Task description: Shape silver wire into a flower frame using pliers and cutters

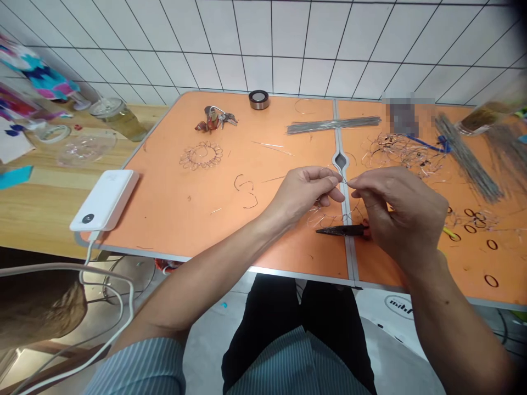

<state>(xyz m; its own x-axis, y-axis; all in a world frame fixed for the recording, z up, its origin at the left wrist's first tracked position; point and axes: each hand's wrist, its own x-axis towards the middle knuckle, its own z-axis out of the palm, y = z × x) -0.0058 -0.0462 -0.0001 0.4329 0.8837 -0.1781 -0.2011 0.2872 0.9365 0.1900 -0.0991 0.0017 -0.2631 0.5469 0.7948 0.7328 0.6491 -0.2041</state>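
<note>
In the head view my left hand (pixel 315 186) is closed in a pinch over the middle of the table. My right hand (pixel 401 211) pinches just to the right of it, the fingertips a short gap apart. A thin wire (pixel 345 182), barely visible, runs between the two pinches. Below the hands lie needle-nose pliers (pixel 340 230), their dark jaws pointing left and their handles mostly hidden by my right hand. Fine bent wire (pixel 325 218) lies beside the pliers. Left of my hands, a looped wire ring (pixel 201 156) rests flat on the orange table (pixel 164 208).
A bundle of straight wires (pixel 333 125) crosses the table seam; another bundle (pixel 469 159) lies right, near tangled wire (pixel 405 153). Small dark rings (pixel 492 244) are scattered at right. Keys (pixel 222 118), a tape roll (pixel 259 100) and a white power bank (pixel 105 200) with its cable stand left.
</note>
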